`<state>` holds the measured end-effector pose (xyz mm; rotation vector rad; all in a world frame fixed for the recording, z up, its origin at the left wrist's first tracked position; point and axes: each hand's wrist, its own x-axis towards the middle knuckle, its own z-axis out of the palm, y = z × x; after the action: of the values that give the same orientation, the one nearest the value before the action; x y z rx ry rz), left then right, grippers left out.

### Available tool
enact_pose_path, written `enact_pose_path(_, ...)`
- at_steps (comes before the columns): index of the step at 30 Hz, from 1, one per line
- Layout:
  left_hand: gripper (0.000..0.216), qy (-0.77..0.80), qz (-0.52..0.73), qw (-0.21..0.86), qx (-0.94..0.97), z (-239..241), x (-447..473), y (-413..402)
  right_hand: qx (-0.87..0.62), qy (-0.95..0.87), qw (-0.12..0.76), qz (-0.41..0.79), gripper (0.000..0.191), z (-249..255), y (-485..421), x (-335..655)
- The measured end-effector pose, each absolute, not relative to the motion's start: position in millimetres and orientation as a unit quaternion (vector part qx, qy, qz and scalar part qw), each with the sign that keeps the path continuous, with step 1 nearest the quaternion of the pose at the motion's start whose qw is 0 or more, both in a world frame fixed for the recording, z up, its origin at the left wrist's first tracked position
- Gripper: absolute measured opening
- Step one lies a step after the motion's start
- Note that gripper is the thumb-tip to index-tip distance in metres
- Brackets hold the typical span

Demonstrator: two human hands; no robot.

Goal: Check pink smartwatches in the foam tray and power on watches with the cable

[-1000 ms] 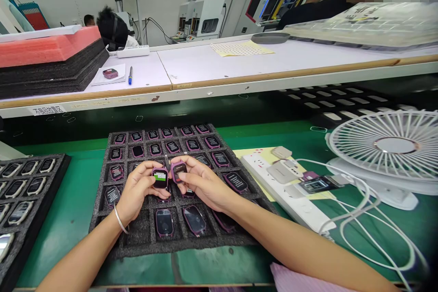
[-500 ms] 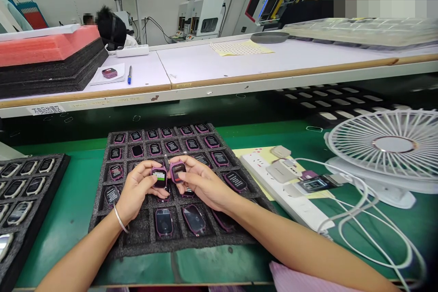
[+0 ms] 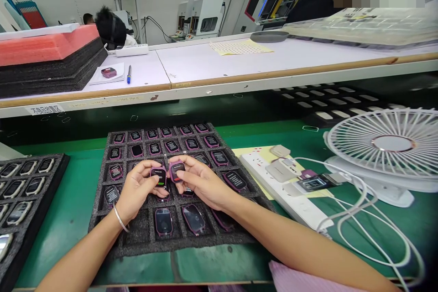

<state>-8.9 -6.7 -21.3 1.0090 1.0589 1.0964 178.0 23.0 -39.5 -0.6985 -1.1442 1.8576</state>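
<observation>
Above the middle of a black foam tray (image 3: 137, 248), my two hands each hold a purple-cased smartwatch without a strap. My left hand (image 3: 138, 187) grips one smartwatch (image 3: 158, 173) by its edges, the thumb lying on the screen, which is dark with a green bar low down. In my right hand (image 3: 201, 180) is the other smartwatch (image 3: 175, 167), tilted, its thumb across a dark screen with a bit of red. The two watches are close side by side. Many more purple watches (image 3: 164, 221) lie in the tray's compartments, most with lines of white text; my hands hide several.
At the left, a second foam tray (image 3: 51, 178) holds light-cased watches. A white power strip (image 3: 287, 196) with chargers and cables, and a white fan (image 3: 393, 146), stand at the right. Behind runs a shelf (image 3: 191, 66) carrying foam sheets (image 3: 51, 50), a pen (image 3: 129, 74) and a purple watch (image 3: 108, 72).
The left watch's screen has gone from a white-and-green display to mostly dark with a green bar. Both hands keep nearly the same place. At the back right, a person has shifted.
</observation>
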Motion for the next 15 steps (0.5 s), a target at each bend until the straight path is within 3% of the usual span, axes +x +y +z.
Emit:
enact_pose_path(11,0.038,0.449,0.474,0.616,0.441,-22.2,-10.9,-6.6,-0.283,-0.462,0.42,0.728,0.04,-38.0,22.8,178.4)
enact_pose_path(15,0.051,0.437,0.502,0.582,0.467,-15.0,-12.4,-5.1,-0.276,-0.465,0.419,0.73,0.041,-34.8,23.6,178.1)
